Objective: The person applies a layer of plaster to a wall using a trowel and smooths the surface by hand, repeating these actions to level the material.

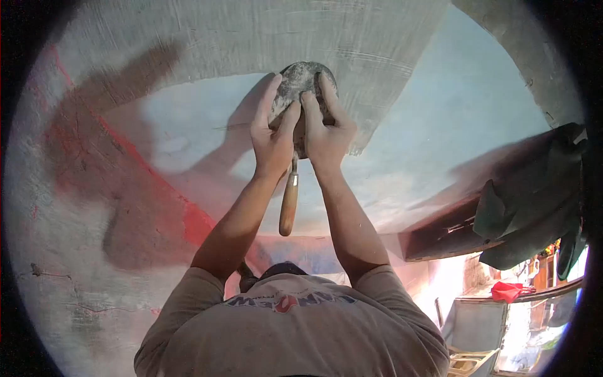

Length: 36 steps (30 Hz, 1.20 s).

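A round, dark grey, mottled object (303, 75) is pressed between my two dusty hands, against or just in front of the wall. My left hand (274, 135) grips its left side and my right hand (326, 135) its right side, with the fingers pointing up and the fingertips on its face. Below it, a trowel with a wooden handle (289, 204) hangs down between my wrists. The trowel's blade is mostly hidden behind the hands, so how it is held cannot be made out.
Rough grey plaster (220, 38) covers the upper wall, above pale blue paint (440, 125). A red band (198, 223) runs down the left. Dark cloth (527, 201) hangs at the right, above a red cloth (507, 291) and a pale chair (468, 361).
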Each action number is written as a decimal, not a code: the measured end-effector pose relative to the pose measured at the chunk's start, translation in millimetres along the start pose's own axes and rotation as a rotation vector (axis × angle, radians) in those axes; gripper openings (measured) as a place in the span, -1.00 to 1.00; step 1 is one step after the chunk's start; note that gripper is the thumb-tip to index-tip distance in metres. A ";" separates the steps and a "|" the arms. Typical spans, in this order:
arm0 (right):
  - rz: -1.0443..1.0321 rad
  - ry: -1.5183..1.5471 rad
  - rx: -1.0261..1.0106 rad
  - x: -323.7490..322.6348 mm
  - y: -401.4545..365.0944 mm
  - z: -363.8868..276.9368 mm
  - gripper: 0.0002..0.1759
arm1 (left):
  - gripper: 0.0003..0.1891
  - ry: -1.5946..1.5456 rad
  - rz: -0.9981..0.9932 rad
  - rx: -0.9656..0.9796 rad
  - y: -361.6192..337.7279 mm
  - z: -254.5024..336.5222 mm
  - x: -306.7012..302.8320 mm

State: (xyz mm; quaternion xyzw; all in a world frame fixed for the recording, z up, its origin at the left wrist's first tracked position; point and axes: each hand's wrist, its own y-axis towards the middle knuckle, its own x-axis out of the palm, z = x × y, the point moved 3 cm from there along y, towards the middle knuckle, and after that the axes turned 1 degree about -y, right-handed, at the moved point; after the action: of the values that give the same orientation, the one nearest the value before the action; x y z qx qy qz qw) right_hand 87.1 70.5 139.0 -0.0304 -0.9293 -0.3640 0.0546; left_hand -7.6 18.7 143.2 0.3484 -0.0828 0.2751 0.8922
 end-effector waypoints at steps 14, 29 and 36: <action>-0.087 0.027 0.196 -29.3 -106.4 75.8 -0.57 | -0.41 0.084 0.034 -0.134 -104.0 -90.2 -55.1; -0.137 0.060 0.234 -15.0 -90.2 67.5 -0.50 | -0.43 0.081 0.036 -0.115 -85.0 -76.2 -52.1; -0.159 -0.003 0.243 -24.9 -83.8 46.4 -0.50 | -0.45 -0.012 0.070 -0.127 -89.1 -67.6 -42.2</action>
State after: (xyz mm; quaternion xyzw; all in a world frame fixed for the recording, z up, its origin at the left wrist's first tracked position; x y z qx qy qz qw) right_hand 100.1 40.3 45.7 0.0494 -0.9661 -0.2520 0.0274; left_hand 3.0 -8.4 27.3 0.2898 -0.1176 0.2980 0.9019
